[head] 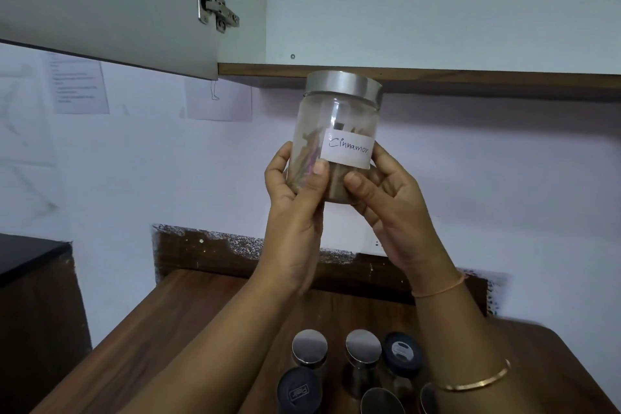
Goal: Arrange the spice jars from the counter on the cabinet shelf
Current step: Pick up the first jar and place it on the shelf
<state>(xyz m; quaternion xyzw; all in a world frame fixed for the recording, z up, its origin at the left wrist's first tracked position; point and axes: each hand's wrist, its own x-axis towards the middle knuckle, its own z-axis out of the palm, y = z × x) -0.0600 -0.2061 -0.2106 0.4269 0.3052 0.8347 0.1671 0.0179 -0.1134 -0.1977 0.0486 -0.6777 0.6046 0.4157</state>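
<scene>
Cinnamon jar (pixel 339 118), clear glass with a silver lid (pixel 344 86) and a handwritten white label (pixel 347 151), is held nearly upright in the head view. It sits just below the front edge of the cabinet shelf (pixel 437 74) and well above the counter (pixel 201 312). The left hand (pixel 295 198) grips its lower left side, thumb across the front. The right hand (pixel 389 198) grips the lower right, thumb under the label. On the near counter stand 6 more jars (pixel 309 346), some silver-lidded, some dark-capped. The cabinet door (pixel 117 3) hangs open at upper left, its hinge (pixel 216 8) showing.
</scene>
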